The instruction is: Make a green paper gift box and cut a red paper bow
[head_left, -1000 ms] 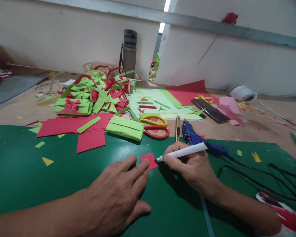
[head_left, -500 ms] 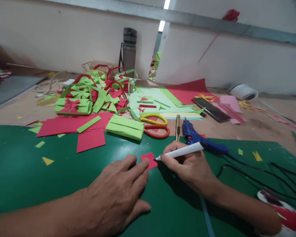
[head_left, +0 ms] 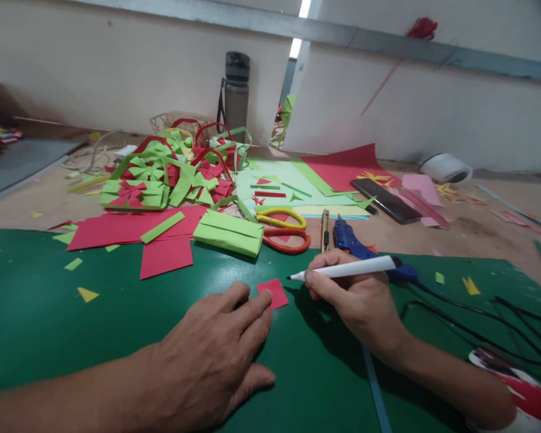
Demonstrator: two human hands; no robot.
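A small red paper square (head_left: 278,295) lies on the green mat (head_left: 130,300). My left hand (head_left: 228,349) rests flat beside it, a fingertip pressing on its left part and the thumb spread toward me. To the right, my right hand (head_left: 356,300) grips a white marker (head_left: 349,268), whose dark tip points left, just above and right of the square and apart from it. Behind the square are scissors with a yellow and a red handle (head_left: 293,245) and a light green folded paper bag (head_left: 229,233).
A blue glue gun (head_left: 349,240) with a black cable and a cutter (head_left: 325,231) lie behind my right hand. Small paper bags (head_left: 135,195) are heaped at the back left, near a bottle (head_left: 237,99). A phone (head_left: 388,201) lies at the back right.
My right hand has moved up and to the right with the marker, and its tip has left the edge of the red square. My left hand has hardly moved.
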